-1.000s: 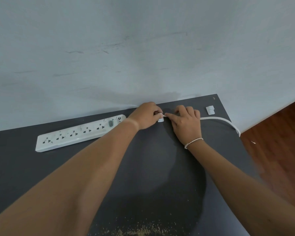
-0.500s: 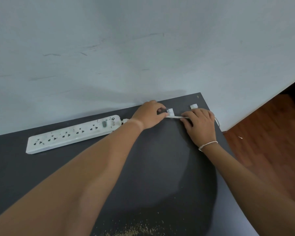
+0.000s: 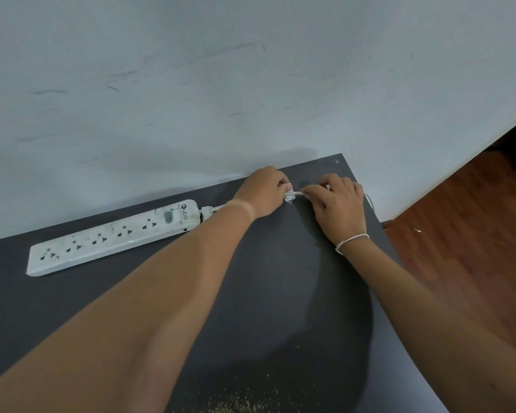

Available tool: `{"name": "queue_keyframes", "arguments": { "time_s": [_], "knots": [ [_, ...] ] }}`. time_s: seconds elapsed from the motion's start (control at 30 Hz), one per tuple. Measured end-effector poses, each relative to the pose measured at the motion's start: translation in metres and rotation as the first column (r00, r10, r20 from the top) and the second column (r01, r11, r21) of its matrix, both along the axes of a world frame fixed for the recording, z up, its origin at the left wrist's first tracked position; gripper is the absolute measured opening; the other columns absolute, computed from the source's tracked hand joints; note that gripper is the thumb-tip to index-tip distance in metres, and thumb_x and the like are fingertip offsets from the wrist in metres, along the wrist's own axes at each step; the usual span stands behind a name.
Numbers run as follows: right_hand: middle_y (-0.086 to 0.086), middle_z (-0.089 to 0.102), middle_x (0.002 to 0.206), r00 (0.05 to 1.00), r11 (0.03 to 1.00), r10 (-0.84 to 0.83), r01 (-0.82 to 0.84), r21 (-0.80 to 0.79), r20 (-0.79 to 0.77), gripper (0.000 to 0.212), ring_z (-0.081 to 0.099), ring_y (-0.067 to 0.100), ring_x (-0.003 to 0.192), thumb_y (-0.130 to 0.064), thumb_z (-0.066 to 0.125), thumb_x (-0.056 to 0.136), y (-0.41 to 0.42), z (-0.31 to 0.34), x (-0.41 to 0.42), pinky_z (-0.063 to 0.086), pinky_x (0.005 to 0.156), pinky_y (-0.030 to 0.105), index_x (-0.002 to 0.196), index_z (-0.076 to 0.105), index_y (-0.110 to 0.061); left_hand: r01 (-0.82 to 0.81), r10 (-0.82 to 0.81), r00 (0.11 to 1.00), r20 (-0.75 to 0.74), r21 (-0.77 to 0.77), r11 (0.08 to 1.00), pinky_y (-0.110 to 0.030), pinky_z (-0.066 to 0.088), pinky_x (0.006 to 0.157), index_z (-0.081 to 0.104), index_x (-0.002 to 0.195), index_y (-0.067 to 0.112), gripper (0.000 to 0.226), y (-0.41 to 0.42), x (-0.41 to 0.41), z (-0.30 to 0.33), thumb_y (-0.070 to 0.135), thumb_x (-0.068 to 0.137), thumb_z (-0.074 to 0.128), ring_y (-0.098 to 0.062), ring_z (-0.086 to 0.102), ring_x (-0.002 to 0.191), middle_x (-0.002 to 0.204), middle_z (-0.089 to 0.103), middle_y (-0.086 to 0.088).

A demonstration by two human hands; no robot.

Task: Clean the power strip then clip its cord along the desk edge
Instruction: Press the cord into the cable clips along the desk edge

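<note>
— What changed since half a second ago?
— The second clip near the table's corner is now hidden behind the right hand.
— Count things, left to right?
— One power strip by the wall, one cord, one visible clip.
— The hands?
— Left hand pinches the clip; right hand, fingers curled, presses the cord toward it.

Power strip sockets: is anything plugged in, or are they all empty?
Empty. Every socket visible on the power strip shows bare holes; only its own cord leaves the end.
</note>
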State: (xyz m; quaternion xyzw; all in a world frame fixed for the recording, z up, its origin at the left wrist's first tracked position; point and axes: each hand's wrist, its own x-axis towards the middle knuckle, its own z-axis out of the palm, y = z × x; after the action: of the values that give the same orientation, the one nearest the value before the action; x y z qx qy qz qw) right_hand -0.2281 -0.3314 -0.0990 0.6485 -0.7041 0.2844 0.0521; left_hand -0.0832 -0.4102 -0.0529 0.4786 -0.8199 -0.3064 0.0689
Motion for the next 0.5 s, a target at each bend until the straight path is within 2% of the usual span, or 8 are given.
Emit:
{"name": "queue_keyframes", "arguments": {
  "time_s": [0.1, 0.2, 0.33, 0.5],
  "knots": [
    [0.008, 0.058, 0.076, 1.0, 1.0, -0.019, 0.019, -0.016, 0.002, 0.023, 0.053, 0.029, 0.064, -0.029, 0.051, 0.086, -0.0027, 0.0004, 0.002, 0.037, 0.07, 0.036, 0.08, 0.072, -0.021, 0.017, -0.017, 0.999, 0.034, 0.016, 1.0, -0.033, 0.042, 0.087, 0.066, 0.101, 0.005, 0.028, -0.0021, -0.0008, -0.0003, 0.016, 0.095, 0.041, -0.028, 0.055, 0.099, 0.108, 0.06, -0.014],
    [0.009, 0.058, 0.076, 1.0, 1.0, -0.023, 0.023, -0.004, -0.007, 0.023, 0.054, 0.03, 0.063, -0.028, 0.052, 0.085, -0.0064, 0.001, 0.0035, 0.039, 0.068, 0.038, 0.079, 0.072, -0.022, 0.035, -0.036, 0.998, 0.043, 0.017, 0.999, -0.035, 0.042, 0.09, 0.065, 0.104, 0.004, 0.029, -0.0031, -0.0007, 0.0003, 0.015, 0.095, 0.039, -0.029, 0.054, 0.102, 0.11, 0.06, -0.015],
    [0.01, 0.06, 0.079, 1.0, 1.0, -0.015, 0.015, 0.003, -0.013, 0.023, 0.054, 0.03, 0.064, -0.028, 0.052, 0.085, -0.0075, -0.0009, 0.0038, 0.039, 0.069, 0.037, 0.079, 0.073, -0.02, 0.027, -0.027, 0.999, -0.023, 0.011, 1.0, -0.028, 0.042, 0.079, 0.067, 0.096, 0.009, 0.019, -0.001, 0.0035, 0.0002, 0.02, 0.091, 0.051, -0.02, 0.053, 0.086, 0.093, 0.055, -0.004],
    [0.013, 0.062, 0.09, 0.992, 0.999, 0.024, -0.02, -0.033, 0.123, 0.022, 0.057, 0.03, 0.073, -0.017, 0.053, 0.082, -0.0046, 0.0008, -0.001, 0.037, 0.077, 0.032, 0.089, 0.073, -0.013, 0.042, -0.042, 0.999, -0.033, 0.01, 0.999, -0.028, 0.045, 0.079, 0.066, 0.094, 0.013, 0.017, -0.0004, 0.0051, 0.0015, 0.024, 0.089, 0.055, -0.017, 0.054, 0.083, 0.093, 0.056, -0.003]
  ]
}}
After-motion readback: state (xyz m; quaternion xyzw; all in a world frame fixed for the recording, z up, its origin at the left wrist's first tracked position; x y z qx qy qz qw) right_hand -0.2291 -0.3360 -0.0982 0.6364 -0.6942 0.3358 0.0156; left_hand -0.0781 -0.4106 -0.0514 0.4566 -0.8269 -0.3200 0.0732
